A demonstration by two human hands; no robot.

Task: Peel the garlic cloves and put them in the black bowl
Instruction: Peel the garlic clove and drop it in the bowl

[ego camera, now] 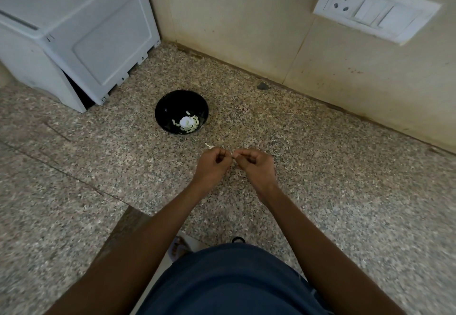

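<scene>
Far left: a white appliance (74, 33) stands on the speckled stone table (320, 191), against the tiled wall (246, 18).

Centre left: the black bowl (181, 111) sits on the table, far of my hands and slightly to their left. It already holds a small heap of pale peeled cloves (188, 123) toward its near right side.

Centre: a scrap of papery skin (209, 145) lies on the table between the bowl and my left hand (213, 164). That hand's fingers are curled inward, its fingertips meeting those of my right hand (255, 165), which is curled likewise. Between the two sets of fingertips I pinch a small pale thing, which I take to be a garlic clove (233, 157); it is too small for me to tell its long axis.

Judgement: the clove lies near and right of the bowl, so the drop calls for a reach away and leftward. The left hand is the nearer one to the bowl.

Far right: a switch plate (376, 8) is set in the wall.
</scene>
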